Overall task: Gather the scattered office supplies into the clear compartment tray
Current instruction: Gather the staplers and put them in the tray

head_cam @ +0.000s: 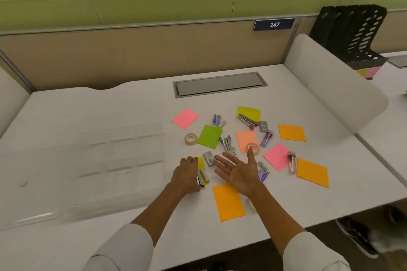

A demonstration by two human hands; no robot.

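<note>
Tray [123, 152], clear and compartmented, is sitting at the left of the surface [88, 103], nothing visible inside yet. Just right of the tray, the left hand [186, 175] is resting knuckles-up with fingers curling over a small stapler [202, 177] lying on a yellow sticky note [200, 164]; looks like a grip forming, but whether it is closed on it, cannot tell. Right of that, the right hand [239, 171] is hovering palm-up, fingers released and spread, holding nothing. Beyond it, well right of the tray, supplies are lying scattered: tape roll [191, 139], green note [209, 136], pens [228, 143], grey-and-red stapler [247, 121], second tape roll [252, 147], staple boxes, small vials, pink and orange notes.

Handling, as a judgement: stapler is likely stiff and fairly dense, so pinching across its long sides suits; notes are thin and light, lying flat, so lifting an edge first; vials may roll and break.
</note>
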